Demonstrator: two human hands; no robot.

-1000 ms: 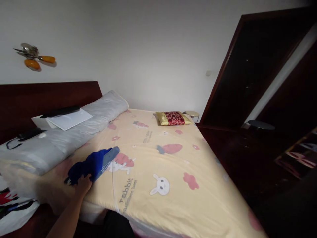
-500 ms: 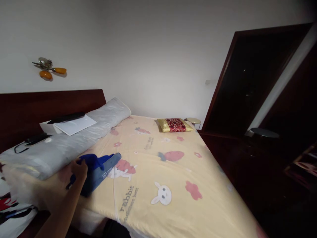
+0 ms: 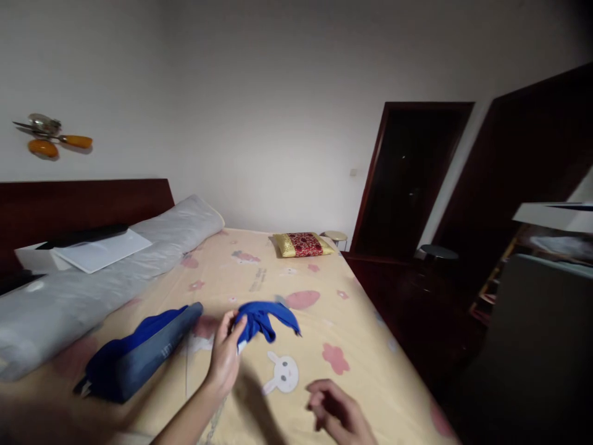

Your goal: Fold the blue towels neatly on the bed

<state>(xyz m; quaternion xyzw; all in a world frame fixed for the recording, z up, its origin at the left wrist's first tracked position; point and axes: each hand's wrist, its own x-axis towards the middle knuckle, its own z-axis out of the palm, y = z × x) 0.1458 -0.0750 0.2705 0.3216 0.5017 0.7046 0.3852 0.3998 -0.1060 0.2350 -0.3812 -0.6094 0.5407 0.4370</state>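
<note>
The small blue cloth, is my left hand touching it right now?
Touching. The head view shows the left hand with its fingers pinching the edge of the small blue cloth, lifting it above the bedsheet.

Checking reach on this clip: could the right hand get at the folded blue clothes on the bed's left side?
Probably yes. The right hand is open and empty, and bare bedsheet lies between. But the left hand, holding a small blue garment, crosses the direct line to the folded blue clothes.

White wall (image 3: 278,123), dark wooden headboard (image 3: 83,201)

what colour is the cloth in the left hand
Bright blue cloth, pinched by the left hand; head view.
</note>
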